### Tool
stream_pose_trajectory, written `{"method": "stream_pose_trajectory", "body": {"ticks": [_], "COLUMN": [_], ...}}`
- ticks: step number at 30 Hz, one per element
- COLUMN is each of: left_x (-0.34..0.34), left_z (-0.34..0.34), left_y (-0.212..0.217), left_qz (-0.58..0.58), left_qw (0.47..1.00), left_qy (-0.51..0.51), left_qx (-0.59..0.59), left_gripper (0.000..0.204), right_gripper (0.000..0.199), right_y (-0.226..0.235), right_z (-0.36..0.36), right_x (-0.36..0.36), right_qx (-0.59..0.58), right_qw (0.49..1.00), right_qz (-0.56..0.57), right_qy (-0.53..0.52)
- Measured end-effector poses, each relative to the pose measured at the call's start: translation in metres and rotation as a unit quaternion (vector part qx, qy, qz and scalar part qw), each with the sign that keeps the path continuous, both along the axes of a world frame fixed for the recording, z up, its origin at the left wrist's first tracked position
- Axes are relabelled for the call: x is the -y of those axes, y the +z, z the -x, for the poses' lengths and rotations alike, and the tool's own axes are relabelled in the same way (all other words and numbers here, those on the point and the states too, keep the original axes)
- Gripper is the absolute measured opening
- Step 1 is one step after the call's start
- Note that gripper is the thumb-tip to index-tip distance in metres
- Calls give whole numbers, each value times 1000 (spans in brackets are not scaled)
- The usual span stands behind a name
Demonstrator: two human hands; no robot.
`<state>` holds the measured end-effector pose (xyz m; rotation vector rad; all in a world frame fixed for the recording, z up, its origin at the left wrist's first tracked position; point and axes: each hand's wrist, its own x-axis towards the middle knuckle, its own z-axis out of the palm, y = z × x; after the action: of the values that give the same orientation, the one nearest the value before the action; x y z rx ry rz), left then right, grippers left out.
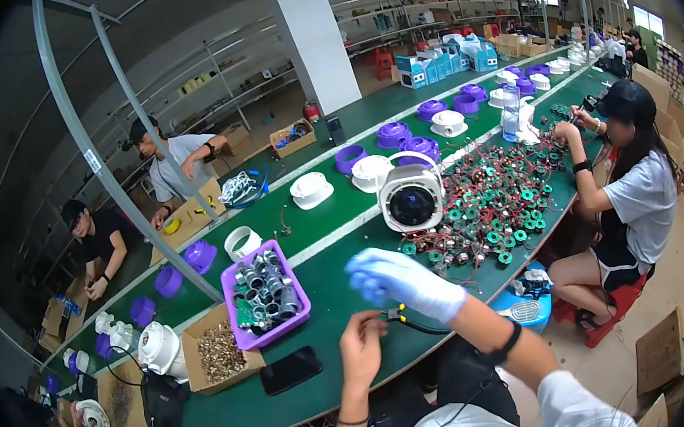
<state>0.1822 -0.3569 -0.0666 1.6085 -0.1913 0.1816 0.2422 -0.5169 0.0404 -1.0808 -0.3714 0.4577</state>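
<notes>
My right hand point(404, 284), in a pale blue and white glove, reaches leftward over the green bench; motion blurs its fingers, so I cannot make out a grip. Just below it is my bare left hand point(361, 343), its fingers curled together and any object between them hidden. Beside the left fingertips lies a black cable point(425, 327) with yellow bands at its end. A white round-fronted fan-like unit point(410, 198) with a handle stands beyond my hands. To its right spreads a heap of small motors point(487, 206) with red wires and green discs.
Left of my hands are a purple basket point(309, 313) of grey cylindrical parts, a cardboard box point(195, 382) of small brass-coloured pieces and a black phone point(291, 370). White and purple housings point(310, 190) line the bench. A person point(632, 158) works at the right; others sit left.
</notes>
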Motion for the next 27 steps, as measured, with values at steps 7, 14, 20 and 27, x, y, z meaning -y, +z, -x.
{"method": "stream_pose_trajectory", "body": {"ticks": [7,14,20,27], "left_x": [-33,-34,-32,-25], "left_z": [2,9,9,3], "left_y": [-41,-25,-33,-29], "left_qz": [-41,-152,-163,-161], "left_qw": [989,980,978,983], "left_qy": [144,126,123,91], "left_qx": [-9,-33,-35,7], "left_gripper": [16,15,15,15], "right_gripper": [38,40,26,22], "right_y": [-42,-110,-115,-57], "right_z": [-211,-294,-327,-246], "right_x": [-130,-212,-204,-133], "right_qx": [255,326,331,273], "right_qw": [807,645,637,763], "right_qz": [524,671,670,541], "right_qy": [-97,-163,-187,-223]}}
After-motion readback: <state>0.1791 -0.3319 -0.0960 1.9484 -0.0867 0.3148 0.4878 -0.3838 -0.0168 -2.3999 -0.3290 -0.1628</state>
